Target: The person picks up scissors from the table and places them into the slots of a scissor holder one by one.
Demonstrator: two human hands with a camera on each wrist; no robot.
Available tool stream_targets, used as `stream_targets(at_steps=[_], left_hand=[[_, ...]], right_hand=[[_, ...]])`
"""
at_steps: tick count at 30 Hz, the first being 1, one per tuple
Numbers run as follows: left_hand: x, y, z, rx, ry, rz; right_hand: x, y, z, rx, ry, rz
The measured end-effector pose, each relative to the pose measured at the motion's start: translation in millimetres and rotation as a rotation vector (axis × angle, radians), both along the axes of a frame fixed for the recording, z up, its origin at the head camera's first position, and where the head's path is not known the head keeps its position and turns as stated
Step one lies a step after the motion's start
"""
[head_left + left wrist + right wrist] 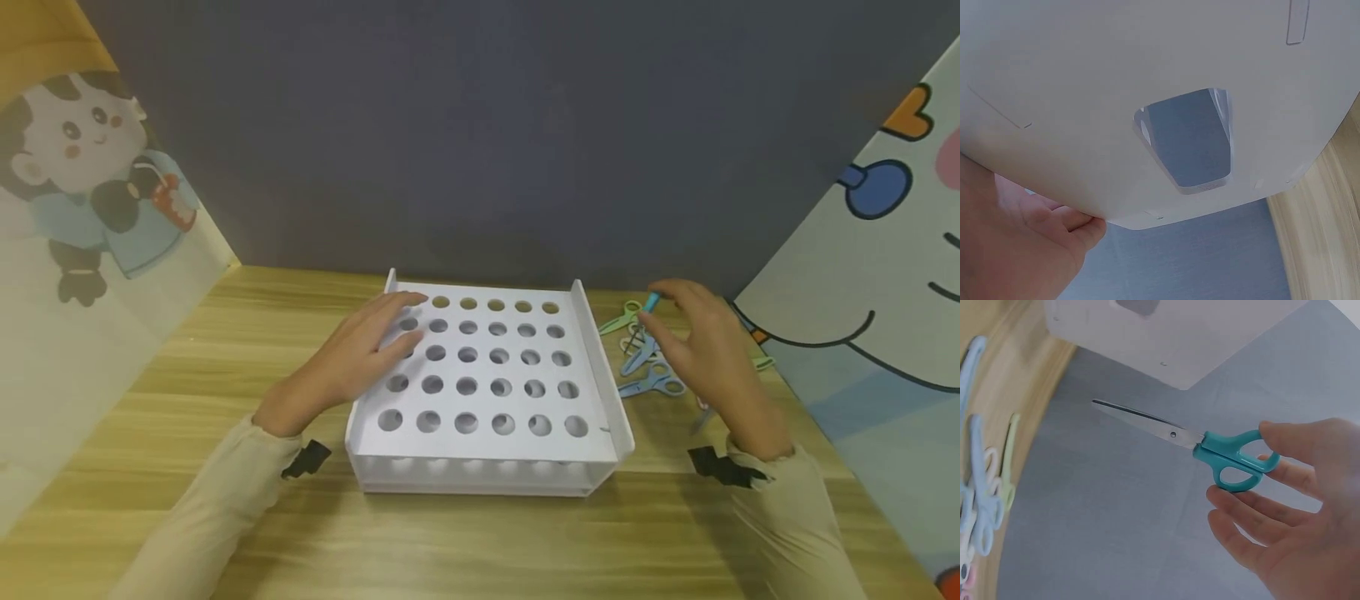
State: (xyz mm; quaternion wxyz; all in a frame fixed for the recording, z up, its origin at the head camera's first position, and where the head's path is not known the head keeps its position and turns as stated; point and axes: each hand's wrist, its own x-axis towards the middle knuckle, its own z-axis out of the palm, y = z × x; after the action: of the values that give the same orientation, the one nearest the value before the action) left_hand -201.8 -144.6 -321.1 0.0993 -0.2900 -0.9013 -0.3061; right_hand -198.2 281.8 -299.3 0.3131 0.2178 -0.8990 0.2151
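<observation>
A white rack [483, 371] with rows of round holes stands in the middle of the table. My left hand [360, 350] lies over its left side, thumb and fingers loosely spread above the holed top. In the left wrist view those fingers pass behind the edge of the white side panel [1085, 144], which hides part of them. To the right of the rack, my right hand [705, 342] pinches a pair of teal-handled scissors [1211, 447] by the finger loops. The blades are closed; they slant down and left in the head view.
Several scissors lie on the table right of the rack, among them a blue pair [654, 382] and a green pair [626, 315]. Behind stands a dark grey panel [480, 142]. Cartoon-printed walls [817, 267] flank the wooden table [247, 333].
</observation>
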Motion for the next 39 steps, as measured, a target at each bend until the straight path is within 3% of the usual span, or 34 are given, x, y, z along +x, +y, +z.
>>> stream_targets(at_steps=[7, 13, 24, 30, 39], left_hand=[[-0.6, 1.0, -1.0, -0.005, -0.002, 0.002], [-0.8, 0.8, -1.3, 0.002, -0.002, 0.001], [-0.6, 0.9, -1.0, -0.005, 0.002, 0.003], [1.5, 0.3, 0.0, -0.010, -0.003, 0.007], [1.4, 0.8, -0.2, -0.003, 0.012, -0.003]], right_hand=[[-6.3, -11.1, 12.6, -0.027, 0.118, 0.060], [-9.1, -22.8, 21.7, -0.070, 0.166, 0.104], [-8.9, -47.5, 30.6, -0.177, 0.294, 0.089], [-18.7, -58.1, 20.1, -0.208, 0.323, 0.126], [-38.9, -64.2, -7.6, -0.300, 0.201, 0.195]])
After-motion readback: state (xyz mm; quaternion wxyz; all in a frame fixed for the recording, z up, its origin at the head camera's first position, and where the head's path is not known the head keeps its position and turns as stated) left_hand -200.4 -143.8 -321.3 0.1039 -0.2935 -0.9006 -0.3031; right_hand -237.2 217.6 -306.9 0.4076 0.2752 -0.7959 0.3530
